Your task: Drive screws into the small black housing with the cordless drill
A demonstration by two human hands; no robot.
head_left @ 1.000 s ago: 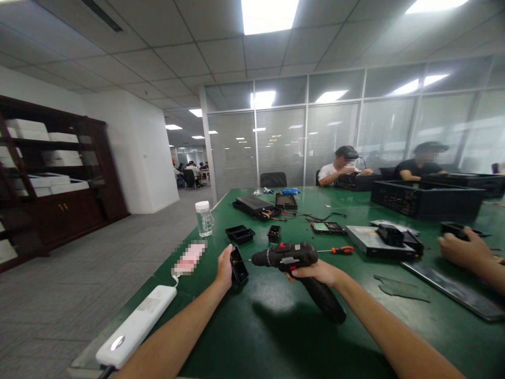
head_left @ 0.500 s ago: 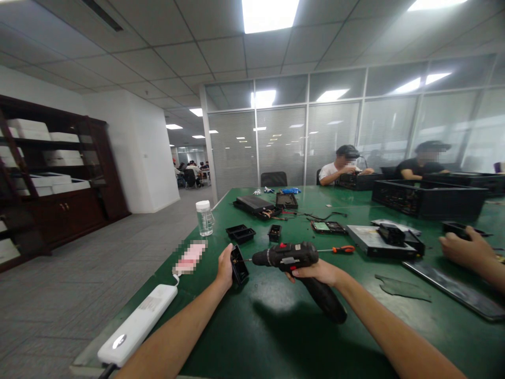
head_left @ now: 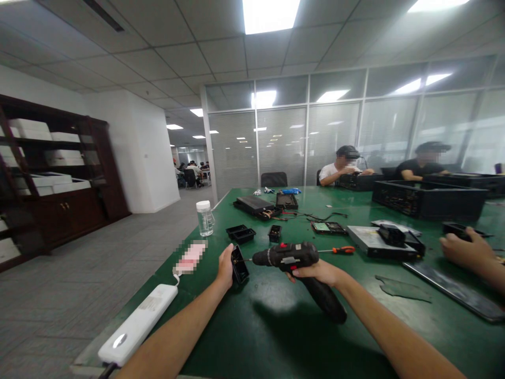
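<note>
My left hand (head_left: 225, 267) is closed around the left side of a small black plastic box (head_left: 240, 271), tilted so its open side faces right. In my right hand (head_left: 314, 271) is a black cordless drill (head_left: 291, 256), gripped by its handle with a finger near the red trigger. The drill lies level, and its thin bit points left at the box opening; whether the tip touches anything inside is too small to tell. Just beyond are more black trays (head_left: 241, 233) and another small black box (head_left: 275, 232) with small pieces in it.
A white power strip (head_left: 138, 322) and a clear bottle (head_left: 204, 219) stand along the left edge. An orange-handled screwdriver (head_left: 342, 250), a metal drive (head_left: 366, 243) and a dark glass piece (head_left: 403, 288) lie right. A co-worker's hand (head_left: 469, 247) is at far right; two people sit across.
</note>
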